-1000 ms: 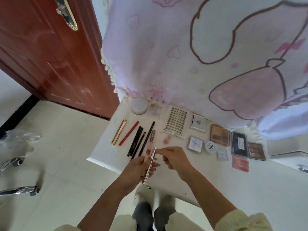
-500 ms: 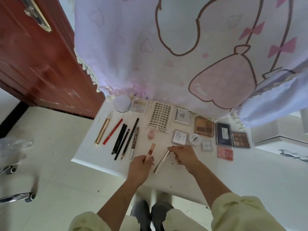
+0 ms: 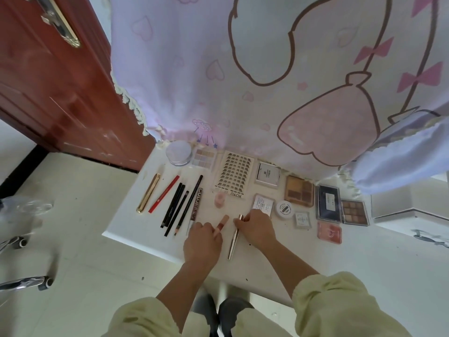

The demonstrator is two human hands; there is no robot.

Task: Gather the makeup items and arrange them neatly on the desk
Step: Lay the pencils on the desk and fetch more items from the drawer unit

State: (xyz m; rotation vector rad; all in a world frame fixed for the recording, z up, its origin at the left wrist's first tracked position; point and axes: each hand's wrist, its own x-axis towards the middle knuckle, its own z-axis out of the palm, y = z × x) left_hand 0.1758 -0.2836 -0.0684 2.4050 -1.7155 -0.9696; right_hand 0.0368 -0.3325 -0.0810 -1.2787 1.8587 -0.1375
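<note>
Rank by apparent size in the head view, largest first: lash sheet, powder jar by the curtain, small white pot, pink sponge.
1. lash sheet
2. powder jar
3. white pot
4. pink sponge
All lie about equally far away, so the order holds.

We see a white desk [image 3: 364, 263]. At its left a gold tube [image 3: 148, 192], a red pencil [image 3: 164, 194] and several black pencils [image 3: 173, 205] lie side by side. Behind them are a round jar [image 3: 178, 153], a pale palette [image 3: 204, 158] and a lash card [image 3: 233, 177]. Rightward we find a white compact [image 3: 267, 175], a brown palette [image 3: 298, 194], a dark case [image 3: 328, 203] and a pink case [image 3: 329, 232]. Near the front are a pink tube [image 3: 222, 223] and a slim metallic wand [image 3: 233, 242].
</note>
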